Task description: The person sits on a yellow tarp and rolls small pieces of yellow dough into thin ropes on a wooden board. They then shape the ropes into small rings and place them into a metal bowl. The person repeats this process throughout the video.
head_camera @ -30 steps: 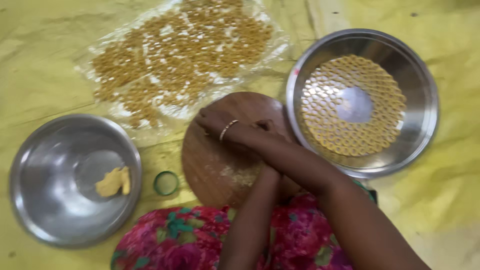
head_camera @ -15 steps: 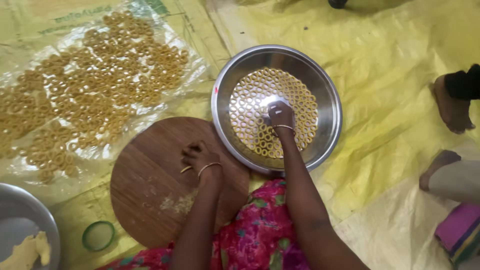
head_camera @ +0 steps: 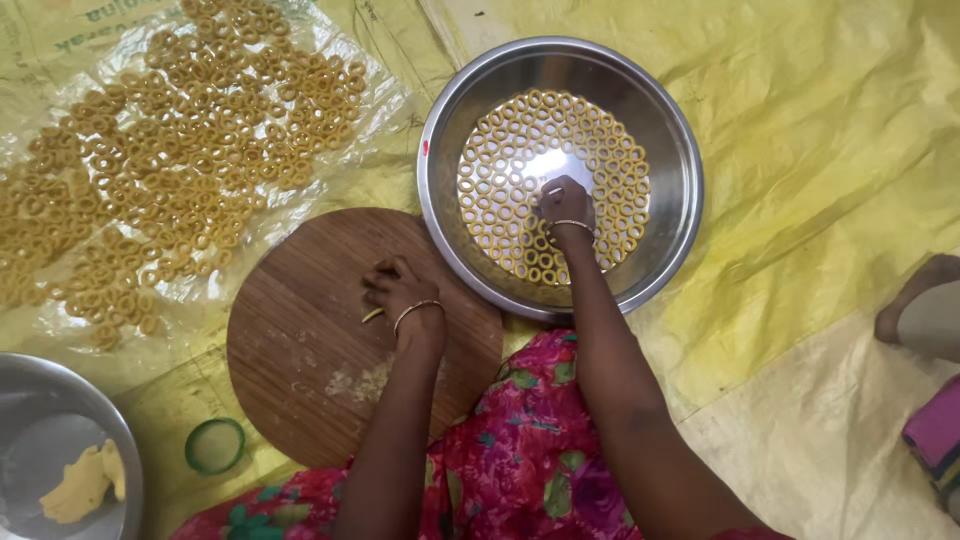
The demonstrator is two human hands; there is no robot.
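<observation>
The right hand [head_camera: 565,203] reaches forward with the arm nearly straight, the wrist with its thin bangle over the inside of the wide round steel bowl [head_camera: 672,120]. Its fingers are bunched together and pointing down at the bowl's floor, among the small yellow dough rings [head_camera: 610,160] laid flat there in close rows around a bare shiny middle; whether a ring is pinched between the fingertips cannot be told.

The left hand [head_camera: 402,290] rests on the round brown wooden board [head_camera: 300,340], just left of the bowl, whose rim touches the board's edge. The forearm runs up from the lap, the fingers curled loosely inward. A short thin strip of yellow dough [head_camera: 372,316] lies beside the knuckles, its long axis slanting from lower left to upper right; it seems to touch the fingers, though the grip is not clear.

Both sit on a yellow plastic floor sheet [head_camera: 820,150]. To the upper left, a clear plastic sheet [head_camera: 385,110] carries many more rings. At lower left are a second steel bowl [head_camera: 40,400] with a lump of yellow dough [head_camera: 85,485] and a green ring-shaped lid [head_camera: 214,446].
</observation>
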